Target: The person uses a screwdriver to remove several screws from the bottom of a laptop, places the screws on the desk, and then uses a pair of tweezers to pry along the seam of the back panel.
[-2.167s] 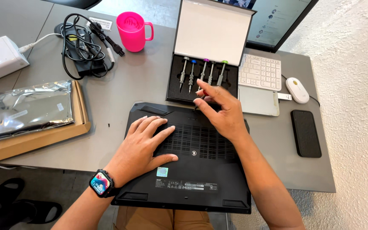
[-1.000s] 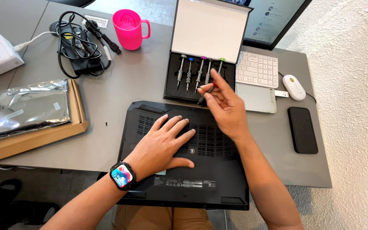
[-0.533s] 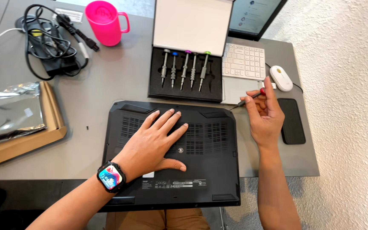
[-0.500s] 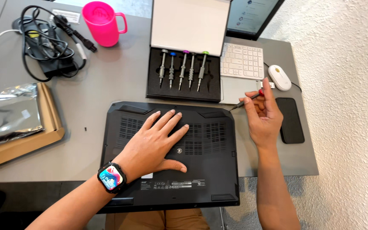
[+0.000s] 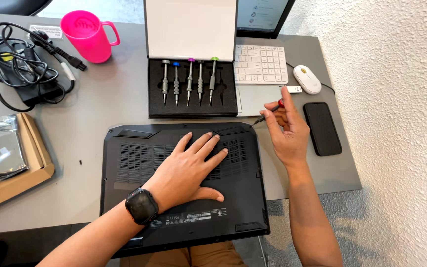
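A black laptop (image 5: 139, 163) lies upside down at the desk's near edge, its vented underside facing up. My left hand (image 5: 191, 165), with a dark smartwatch on the wrist, rests flat and spread on that underside. Just right of the laptop's far right corner, my right hand (image 5: 285, 131) pinches a small red-capped screwdriver (image 5: 269, 111), tip pointing left and down. Behind the laptop stands an open black screwdriver case (image 5: 192, 89) with several precision drivers in foam slots and its white lid raised.
A pink mug (image 5: 86, 35) and a coiled black charger cable (image 5: 23, 64) lie at the far left. A cardboard tray with a silver bag (image 5: 6, 158) is at the left edge. A white keyboard (image 5: 260, 64), white mouse (image 5: 306, 79) and black phone (image 5: 322, 128) lie to the right.
My right hand took a red-capped screwdriver out of the case and moved right of the laptop with it. My left hand has stayed flat on the laptop.
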